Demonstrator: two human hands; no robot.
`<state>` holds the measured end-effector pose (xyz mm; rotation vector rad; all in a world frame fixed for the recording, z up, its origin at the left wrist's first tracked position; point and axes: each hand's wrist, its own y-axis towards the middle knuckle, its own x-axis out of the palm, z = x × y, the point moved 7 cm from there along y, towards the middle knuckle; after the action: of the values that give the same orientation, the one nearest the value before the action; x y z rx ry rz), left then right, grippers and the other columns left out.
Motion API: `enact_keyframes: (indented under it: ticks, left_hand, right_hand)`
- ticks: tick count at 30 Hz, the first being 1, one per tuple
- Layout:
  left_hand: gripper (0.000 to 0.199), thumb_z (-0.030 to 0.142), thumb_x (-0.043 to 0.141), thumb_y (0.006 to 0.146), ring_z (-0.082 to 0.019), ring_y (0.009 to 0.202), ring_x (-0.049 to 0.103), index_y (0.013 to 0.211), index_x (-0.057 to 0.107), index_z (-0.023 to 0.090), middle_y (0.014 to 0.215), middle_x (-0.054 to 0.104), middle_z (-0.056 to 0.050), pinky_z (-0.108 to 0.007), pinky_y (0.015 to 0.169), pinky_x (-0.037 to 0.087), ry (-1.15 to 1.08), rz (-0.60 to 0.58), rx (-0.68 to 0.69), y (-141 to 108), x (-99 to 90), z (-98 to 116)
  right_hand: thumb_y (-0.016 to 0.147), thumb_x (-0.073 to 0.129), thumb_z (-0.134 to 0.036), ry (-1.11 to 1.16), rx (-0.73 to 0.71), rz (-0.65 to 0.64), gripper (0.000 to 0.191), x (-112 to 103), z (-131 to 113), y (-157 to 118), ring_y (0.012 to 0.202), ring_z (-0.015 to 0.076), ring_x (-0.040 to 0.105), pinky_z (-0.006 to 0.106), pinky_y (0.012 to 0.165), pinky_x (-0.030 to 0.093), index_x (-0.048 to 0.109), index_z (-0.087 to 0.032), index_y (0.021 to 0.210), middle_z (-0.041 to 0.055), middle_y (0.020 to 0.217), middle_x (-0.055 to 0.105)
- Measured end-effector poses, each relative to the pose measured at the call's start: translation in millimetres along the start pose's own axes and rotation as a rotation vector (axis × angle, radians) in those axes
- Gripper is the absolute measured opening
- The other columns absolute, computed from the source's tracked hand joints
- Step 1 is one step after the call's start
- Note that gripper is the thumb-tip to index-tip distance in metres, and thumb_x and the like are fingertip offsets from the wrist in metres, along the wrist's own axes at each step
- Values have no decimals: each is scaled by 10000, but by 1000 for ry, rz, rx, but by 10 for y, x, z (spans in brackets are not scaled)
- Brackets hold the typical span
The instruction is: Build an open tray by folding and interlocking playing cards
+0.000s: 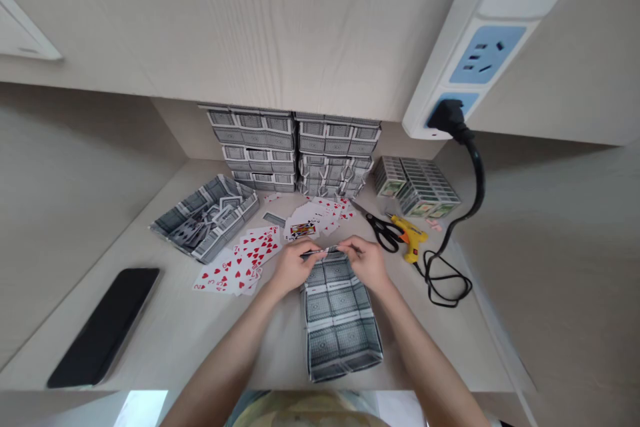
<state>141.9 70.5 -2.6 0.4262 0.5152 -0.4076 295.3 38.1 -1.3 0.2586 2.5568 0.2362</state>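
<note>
Left hand [295, 265] and right hand [367, 261] both pinch the far rim of the card box [336, 310], near the middle, probably to keep that edge lined up. Scissors [386, 232] and glue gun [411, 237] sit to the right, probably for easy reach.

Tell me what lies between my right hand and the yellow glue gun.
The black-handled scissors lie between your right hand and the glue gun, in the head view.
</note>
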Motion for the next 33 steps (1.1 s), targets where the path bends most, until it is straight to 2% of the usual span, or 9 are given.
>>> enact_keyframes:
  ticks: [9,15,19,24,29,33]
  left_hand:
    - [208,313,490,784,-141,723,569,694,622,180,721,639,-30,-251,682,445,61,-46,-2,37,-16,80]
    - [184,246,491,768,-145,818,598,878,630,194,881,667,-32,-265,775,460,-7,-35,1,4,-52,123]
    - [160,219,508,738,-139,768,612,816,646,201,833,681,-11,-258,750,474,28,-2,-26,-10,-64,87]
    - [153,239,522,737,-140,749,619,809,653,206,806,688,-3,-251,726,477,55,8,-34,-11,-41,69]
    - [157,270,510,764,-135,758,622,807,647,205,828,687,-3,-246,735,476,38,-9,-48,-6,-16,41]
    - [184,267,456,804,-136,819,611,855,623,205,881,676,-3,-249,763,461,29,-76,-50,10,19,28]
  right_hand:
    - [751,486,-278,75,0,-38,170,42,-10,-27,684,156,595,253,643,464,615,-169,734,28,711,650]
    - [724,545,-307,201,58,-36,170,49,63,-19,673,155,591,259,642,463,630,-160,735,34,717,654]
    - [676,597,-338,279,136,-32,187,46,154,-13,683,169,609,281,658,476,661,-166,713,39,725,675]
    - [678,593,-343,298,153,-6,195,67,206,-20,704,172,613,295,679,482,671,-172,732,40,749,682]
    - [688,584,-334,275,142,15,185,73,198,-32,725,176,614,297,692,482,669,-174,728,44,771,683]
    - [696,579,-312,283,142,7,167,79,176,-37,712,170,612,293,694,478,666,-172,717,39,751,682]
